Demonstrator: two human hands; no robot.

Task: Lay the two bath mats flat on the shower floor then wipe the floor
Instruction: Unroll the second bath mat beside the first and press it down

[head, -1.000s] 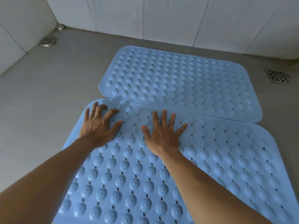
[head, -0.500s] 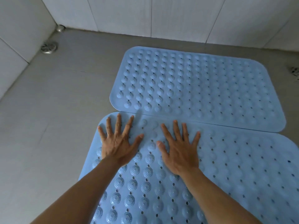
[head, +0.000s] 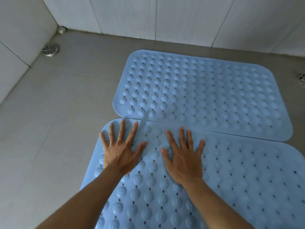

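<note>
Two light blue rubber bath mats with raised bumps and small holes lie flat on the grey shower floor [head: 52,123]. The far mat [head: 206,93] lies near the back wall. The near mat [head: 239,179] lies in front of it, and its far edge slightly overlaps the far mat's near edge. My left hand [head: 122,151] presses palm down with spread fingers on the near mat's far left corner. Beside it, my right hand [head: 183,159] lies flat on the same mat, fingers apart. Neither hand holds anything.
White tiled walls [head: 181,19] close the back and left. A round metal drain [head: 50,49] sits in the floor at the far left corner. Another drain grate [head: 302,78] shows at the right edge. Bare grey floor lies left of the mats.
Both hands stay flat on the near mat's far left part. The view has shifted left, so mats and hands sit further right in the frame.
</note>
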